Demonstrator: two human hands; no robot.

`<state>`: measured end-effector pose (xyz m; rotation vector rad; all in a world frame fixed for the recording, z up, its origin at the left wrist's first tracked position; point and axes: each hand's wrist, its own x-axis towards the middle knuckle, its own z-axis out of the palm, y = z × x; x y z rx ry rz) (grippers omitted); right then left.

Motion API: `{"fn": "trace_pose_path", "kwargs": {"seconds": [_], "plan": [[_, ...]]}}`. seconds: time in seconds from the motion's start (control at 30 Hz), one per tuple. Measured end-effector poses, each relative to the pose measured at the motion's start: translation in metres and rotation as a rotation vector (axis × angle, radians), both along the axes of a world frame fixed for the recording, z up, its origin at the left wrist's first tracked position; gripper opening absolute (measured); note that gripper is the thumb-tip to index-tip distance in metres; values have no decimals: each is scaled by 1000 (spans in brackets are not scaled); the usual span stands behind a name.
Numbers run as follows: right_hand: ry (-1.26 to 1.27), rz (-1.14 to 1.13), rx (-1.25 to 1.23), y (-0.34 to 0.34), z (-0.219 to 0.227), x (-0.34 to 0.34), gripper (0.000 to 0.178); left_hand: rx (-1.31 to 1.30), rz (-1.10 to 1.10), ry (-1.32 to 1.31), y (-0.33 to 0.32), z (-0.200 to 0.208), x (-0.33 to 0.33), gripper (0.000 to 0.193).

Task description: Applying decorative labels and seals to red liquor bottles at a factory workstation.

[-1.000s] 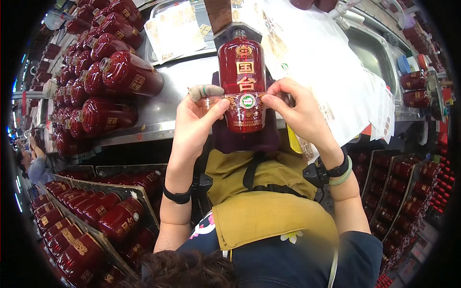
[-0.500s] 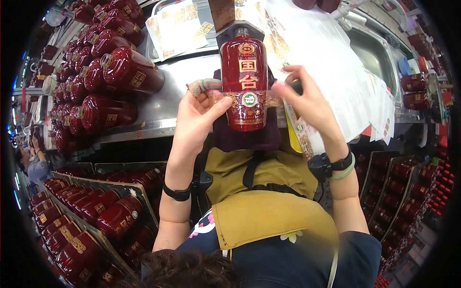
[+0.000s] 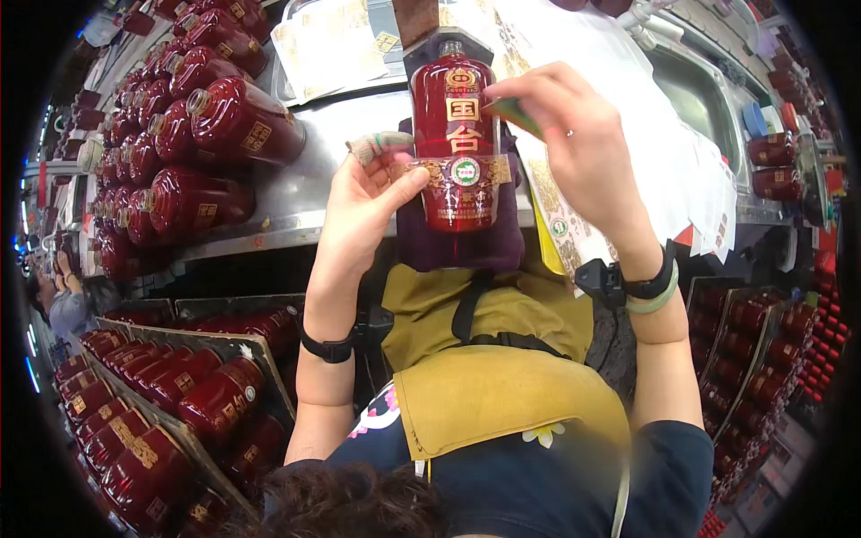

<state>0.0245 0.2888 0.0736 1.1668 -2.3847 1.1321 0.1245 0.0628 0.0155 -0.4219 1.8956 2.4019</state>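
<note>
— So what was on the steel counter (image 3: 296,193)?
— Rows of red bottles (image 3: 193,134) lay at its left. One red bottle (image 3: 456,143) lay on a purple cloth (image 3: 462,242) at the near edge.
— And the hands?
— The left hand (image 3: 363,202) pressed the bottle's paper band (image 3: 429,170) with spread fingers. The right hand (image 3: 574,143) pinched a small green label (image 3: 511,112) beside the bottle's shoulder; it looked not yet stuck.
</note>
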Motion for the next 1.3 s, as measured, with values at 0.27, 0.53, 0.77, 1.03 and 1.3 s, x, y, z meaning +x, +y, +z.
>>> {"fn": "trace_pose_path", "kwargs": {"seconds": [0.27, 0.53, 0.77, 1.03, 1.3], "plan": [[-871, -154, -110, 8, -35, 32, 75, 50, -25, 156, 12, -2, 2, 55], [-1028, -69, -240, 6, -47, 31, 82, -108, -53, 142, 14, -3, 0, 85], [-987, -53, -217, 9, -53, 31, 83, -148, -65, 130, 10, -5, 1, 91], [-950, -95, -304, 13, -44, 28, 60, -84, -49, 127, 7, -9, -1, 77], [3, -84, -148, 12, -13, 43, 32, -112, -109, 39, -8, 2, -4, 52]]}}
